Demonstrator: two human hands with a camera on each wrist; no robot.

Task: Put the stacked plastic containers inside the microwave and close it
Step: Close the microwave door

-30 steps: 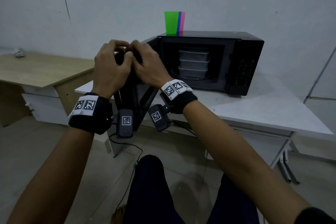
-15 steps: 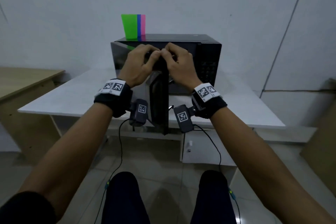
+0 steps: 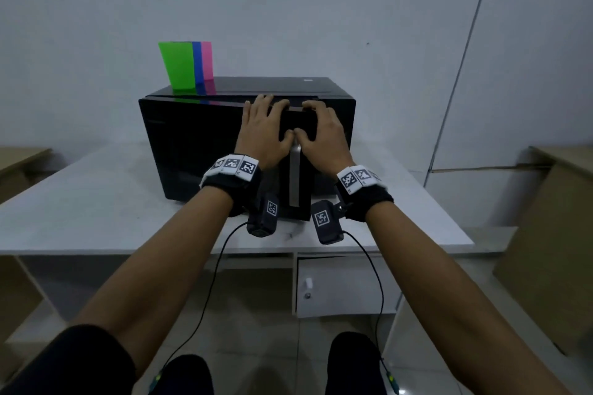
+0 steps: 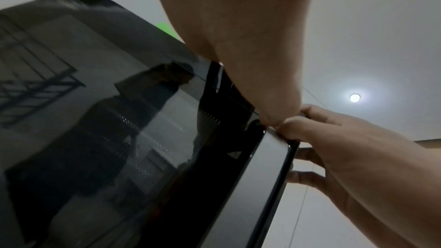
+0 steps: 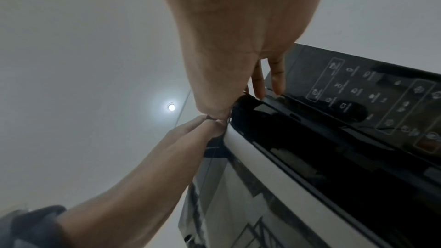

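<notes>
Head view, left to right: on the left rear corner of the microwave (image 3: 272, 85) top, three coloured cups (image 3: 179, 66), green, blue and pink, side by side. One black microwave standing toward the back edge of one white table (image 3: 96, 202). One dark glass door (image 3: 192, 144), swung almost home, its right edge still a little ajar beside the silver handle (image 3: 294, 176). Two hands at that upper right edge: left hand (image 3: 261, 135) laid flat on the door front, fingers straight and reaching over the top edge; right hand (image 3: 321, 135) hooked round the free edge, thumb in front, fingers behind. Thumb tips touching each other. Right wrist view: one control panel (image 5: 372, 97) just beyond the right fingers (image 5: 276, 78). Stacked plastic containers out of sight behind the dark door; number impossible to tell.
</notes>
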